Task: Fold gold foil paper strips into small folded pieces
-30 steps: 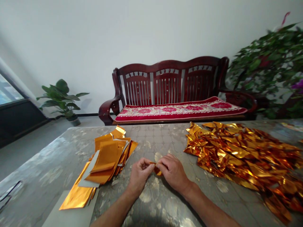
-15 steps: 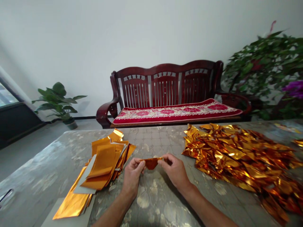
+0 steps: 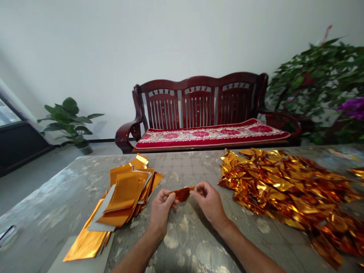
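Between my hands is a small folded piece of gold foil paper (image 3: 182, 194), held just above the table and tilted up toward the right. My left hand (image 3: 162, 206) pinches its left end between thumb and fingers. Its right tip is pinched by my right hand (image 3: 209, 201). To the left lies a loose stack of flat gold foil sheets (image 3: 123, 195), with grey-white backs showing on some. A large heap of folded gold foil pieces (image 3: 275, 185) covers the right side of the table.
The table (image 3: 182, 246) has a patterned grey cover. Under the lower foil sheets lies a grey board (image 3: 64, 261). Beyond stands a dark wooden bench (image 3: 196, 102) with a red floral cushion (image 3: 210, 136). Potted plants (image 3: 68, 117) flank it. A clear plastic item (image 3: 341, 157) lies far right.
The folded foil paper has tilted, its right end now higher than its left. My right hand has risen slightly; both hands keep their pinch.
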The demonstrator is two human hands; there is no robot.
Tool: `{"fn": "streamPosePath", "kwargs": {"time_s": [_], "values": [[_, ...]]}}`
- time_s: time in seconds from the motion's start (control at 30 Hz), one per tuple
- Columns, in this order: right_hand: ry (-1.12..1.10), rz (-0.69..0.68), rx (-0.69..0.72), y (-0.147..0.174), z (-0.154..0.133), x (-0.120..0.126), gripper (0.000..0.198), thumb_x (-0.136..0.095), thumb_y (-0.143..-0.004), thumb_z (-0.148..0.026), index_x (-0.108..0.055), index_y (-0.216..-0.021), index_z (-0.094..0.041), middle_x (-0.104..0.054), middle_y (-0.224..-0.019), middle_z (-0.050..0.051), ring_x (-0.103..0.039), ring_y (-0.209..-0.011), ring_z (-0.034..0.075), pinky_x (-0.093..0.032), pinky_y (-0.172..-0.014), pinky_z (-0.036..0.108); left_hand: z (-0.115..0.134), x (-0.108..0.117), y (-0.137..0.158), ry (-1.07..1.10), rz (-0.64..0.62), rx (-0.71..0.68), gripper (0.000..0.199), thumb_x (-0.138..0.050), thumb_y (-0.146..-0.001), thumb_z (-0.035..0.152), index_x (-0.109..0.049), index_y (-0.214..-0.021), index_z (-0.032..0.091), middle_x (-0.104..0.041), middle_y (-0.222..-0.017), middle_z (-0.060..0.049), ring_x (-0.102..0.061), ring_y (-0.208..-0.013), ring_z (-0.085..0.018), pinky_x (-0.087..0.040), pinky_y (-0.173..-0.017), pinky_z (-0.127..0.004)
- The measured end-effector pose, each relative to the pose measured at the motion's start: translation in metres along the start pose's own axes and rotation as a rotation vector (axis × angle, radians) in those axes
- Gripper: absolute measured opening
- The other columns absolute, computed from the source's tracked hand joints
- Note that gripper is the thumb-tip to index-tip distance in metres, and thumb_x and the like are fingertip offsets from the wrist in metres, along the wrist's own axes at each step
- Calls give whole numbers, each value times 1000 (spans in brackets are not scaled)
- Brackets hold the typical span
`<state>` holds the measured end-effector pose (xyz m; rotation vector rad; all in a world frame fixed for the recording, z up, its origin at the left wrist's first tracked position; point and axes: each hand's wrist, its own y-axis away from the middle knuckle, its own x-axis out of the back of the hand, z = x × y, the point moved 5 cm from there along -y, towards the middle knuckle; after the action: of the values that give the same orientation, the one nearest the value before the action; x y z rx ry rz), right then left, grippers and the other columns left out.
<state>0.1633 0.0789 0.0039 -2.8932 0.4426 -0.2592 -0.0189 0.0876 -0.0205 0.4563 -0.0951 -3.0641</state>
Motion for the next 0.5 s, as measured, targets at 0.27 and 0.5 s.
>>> {"fn": "streamPosePath", "kwargs": {"time_s": [0.27, 0.5], "values": [[-219, -139, -30, 2, 0, -8, 44, -68, -70, -29, -65, -112, -18, -63, -83, 0, -55, -66, 12, -46, -63, 25, -4, -3, 3, 143, 5, 144, 51, -86, -59, 43, -55, -90, 17, -64, -59, 4, -56, -49, -7, -43, -48, -15], [-210, -206, 18, 7, -14, -9, 28, -68, -75, -35, -72, -96, -17, -62, -73, -1, -52, -62, 12, -42, -59, 23, -8, -7, 6, 99, -73, 165, 45, -83, -63, 44, -57, -88, 17, -62, -58, 4, -53, -48, -7, -43, -49, -16]]}}
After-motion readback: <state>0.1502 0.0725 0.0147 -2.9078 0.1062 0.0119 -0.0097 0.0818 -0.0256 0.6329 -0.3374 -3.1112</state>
